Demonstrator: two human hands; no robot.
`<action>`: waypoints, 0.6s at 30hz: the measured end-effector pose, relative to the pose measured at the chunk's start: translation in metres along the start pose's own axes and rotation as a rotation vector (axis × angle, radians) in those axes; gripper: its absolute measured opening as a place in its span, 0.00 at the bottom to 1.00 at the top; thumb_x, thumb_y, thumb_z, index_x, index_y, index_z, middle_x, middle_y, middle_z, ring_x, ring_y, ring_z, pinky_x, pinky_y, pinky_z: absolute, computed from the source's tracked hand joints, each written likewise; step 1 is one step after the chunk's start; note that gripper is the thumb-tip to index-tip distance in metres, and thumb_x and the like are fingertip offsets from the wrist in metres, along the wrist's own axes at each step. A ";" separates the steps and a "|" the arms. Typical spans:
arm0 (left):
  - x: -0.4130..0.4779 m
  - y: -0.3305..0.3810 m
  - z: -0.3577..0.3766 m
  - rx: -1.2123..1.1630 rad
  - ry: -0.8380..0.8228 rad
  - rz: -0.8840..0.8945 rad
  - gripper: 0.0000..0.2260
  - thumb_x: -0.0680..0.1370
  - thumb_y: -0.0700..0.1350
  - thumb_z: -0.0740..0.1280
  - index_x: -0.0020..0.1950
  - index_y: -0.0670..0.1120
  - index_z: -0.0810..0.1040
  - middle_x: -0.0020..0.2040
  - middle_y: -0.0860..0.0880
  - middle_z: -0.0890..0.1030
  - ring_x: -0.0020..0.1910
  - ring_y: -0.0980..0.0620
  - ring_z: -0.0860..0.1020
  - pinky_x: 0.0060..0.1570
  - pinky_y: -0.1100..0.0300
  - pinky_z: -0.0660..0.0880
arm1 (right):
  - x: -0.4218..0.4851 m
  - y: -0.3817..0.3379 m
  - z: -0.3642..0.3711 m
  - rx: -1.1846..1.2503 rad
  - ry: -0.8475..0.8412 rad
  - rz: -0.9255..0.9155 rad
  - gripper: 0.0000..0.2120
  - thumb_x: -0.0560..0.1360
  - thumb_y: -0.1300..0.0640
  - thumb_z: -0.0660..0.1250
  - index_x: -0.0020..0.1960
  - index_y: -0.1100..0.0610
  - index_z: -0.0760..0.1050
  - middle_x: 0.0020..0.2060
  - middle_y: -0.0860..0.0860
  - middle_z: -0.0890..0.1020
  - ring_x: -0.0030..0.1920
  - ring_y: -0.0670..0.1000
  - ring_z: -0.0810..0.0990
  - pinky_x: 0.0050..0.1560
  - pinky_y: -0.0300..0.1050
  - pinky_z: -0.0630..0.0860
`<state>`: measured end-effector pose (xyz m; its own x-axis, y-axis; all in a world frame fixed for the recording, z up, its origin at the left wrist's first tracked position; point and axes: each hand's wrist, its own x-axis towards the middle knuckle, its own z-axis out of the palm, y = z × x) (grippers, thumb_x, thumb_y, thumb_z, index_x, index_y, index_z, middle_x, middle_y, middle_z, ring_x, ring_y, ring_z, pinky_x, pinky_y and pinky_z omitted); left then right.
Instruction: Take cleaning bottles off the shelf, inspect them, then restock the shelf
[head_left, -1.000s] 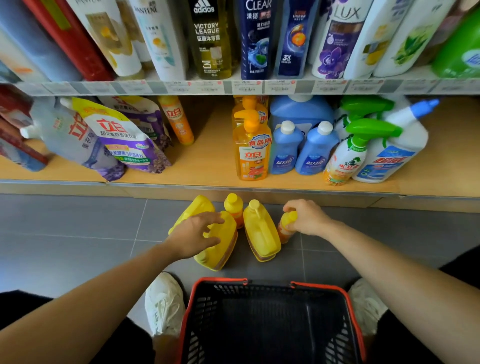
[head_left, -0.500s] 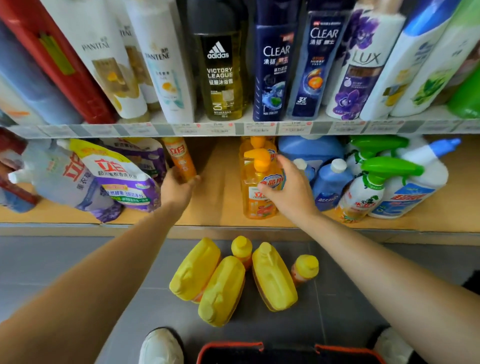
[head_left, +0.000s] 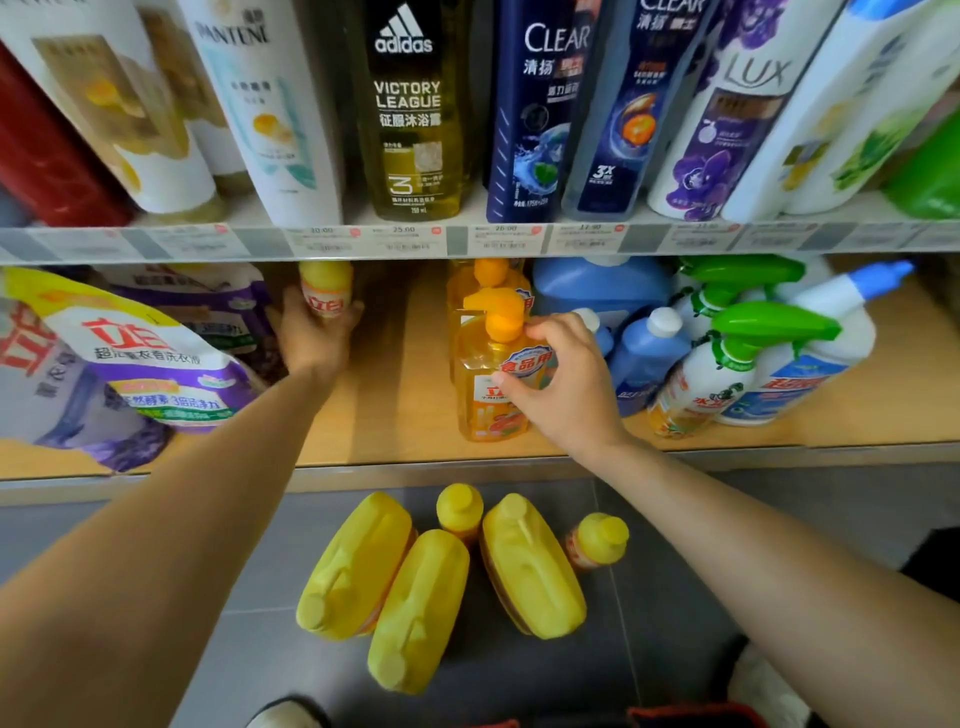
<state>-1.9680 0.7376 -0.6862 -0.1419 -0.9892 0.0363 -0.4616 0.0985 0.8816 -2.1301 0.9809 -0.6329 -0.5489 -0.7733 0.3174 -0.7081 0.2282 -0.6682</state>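
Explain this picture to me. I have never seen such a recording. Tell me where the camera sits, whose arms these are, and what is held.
No machine here: a person wears one camera on the head, looking down at their own arms. The left hand holds a small orange bottle far back on the lower shelf. The right hand grasps an orange pump bottle there. Refill pouches, blue bottles and green-topped spray bottles share that shelf. On the floor below are three yellow jugs and two small yellow-capped bottles.
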 end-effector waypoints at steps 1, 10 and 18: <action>-0.004 -0.001 -0.001 0.037 -0.046 0.049 0.25 0.74 0.51 0.76 0.66 0.44 0.72 0.66 0.41 0.75 0.65 0.40 0.74 0.68 0.48 0.70 | 0.000 -0.001 0.000 0.002 0.000 0.000 0.22 0.69 0.49 0.78 0.58 0.56 0.77 0.55 0.50 0.76 0.57 0.49 0.76 0.56 0.48 0.77; -0.058 0.009 -0.033 0.367 -0.267 0.386 0.25 0.71 0.52 0.79 0.63 0.44 0.76 0.56 0.42 0.78 0.54 0.40 0.78 0.53 0.43 0.77 | -0.001 -0.007 -0.012 0.042 -0.070 0.029 0.22 0.70 0.50 0.77 0.60 0.56 0.76 0.56 0.50 0.76 0.58 0.51 0.76 0.57 0.51 0.77; -0.106 0.045 -0.076 0.469 -0.353 0.556 0.25 0.71 0.53 0.78 0.65 0.48 0.76 0.52 0.48 0.77 0.49 0.49 0.77 0.48 0.52 0.76 | -0.015 -0.019 -0.048 0.113 -0.232 0.027 0.35 0.69 0.50 0.78 0.73 0.54 0.70 0.70 0.51 0.72 0.69 0.50 0.70 0.67 0.41 0.65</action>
<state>-1.9074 0.8387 -0.6146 -0.6906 -0.6973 0.1918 -0.5504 0.6788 0.4860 -2.1289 1.0165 -0.5929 -0.4410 -0.8858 0.1449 -0.6332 0.1927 -0.7496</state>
